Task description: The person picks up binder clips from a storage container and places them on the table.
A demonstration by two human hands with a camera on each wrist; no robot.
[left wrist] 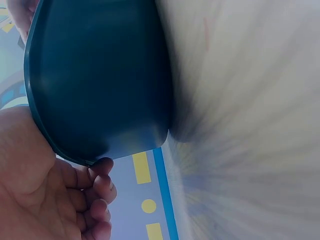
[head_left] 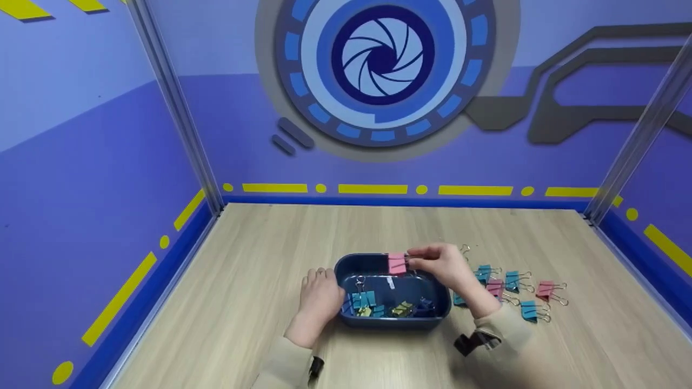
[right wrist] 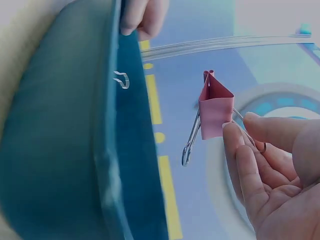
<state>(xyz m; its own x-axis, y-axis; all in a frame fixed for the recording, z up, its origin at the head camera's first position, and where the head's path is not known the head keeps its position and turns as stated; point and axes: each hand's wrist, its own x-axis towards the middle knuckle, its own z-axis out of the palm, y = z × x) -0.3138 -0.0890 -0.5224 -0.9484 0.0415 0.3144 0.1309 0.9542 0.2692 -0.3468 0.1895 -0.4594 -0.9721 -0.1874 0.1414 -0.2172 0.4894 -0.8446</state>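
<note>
A dark blue plastic box (head_left: pixel 392 323) stands on the table, its open top facing up. At its left end my left hand (head_left: pixel 320 294) holds the rim; the fingers curl beside the box's corner in the left wrist view. My right hand (head_left: pixel 444 266) pinches a pink binder clip (right wrist: pixel 216 117) by one wire handle, above the box's far right side. The clip's other handle sticks out free. Inside the box lie teal binder clips (head_left: pixel 363 299), a yellow binder clip (head_left: pixel 402 309) and a dark blue one (head_left: pixel 426 306), all along the near side.
Right of the box, several loose binder clips lie on the wooden table (head_left: pixel 259 243), among them a teal clip (head_left: pixel 529 310) and a pink clip (head_left: pixel 545 290). The right forearm partly covers this group. Printed blue panels (head_left: pixel 216 135) enclose the table's back and sides.
</note>
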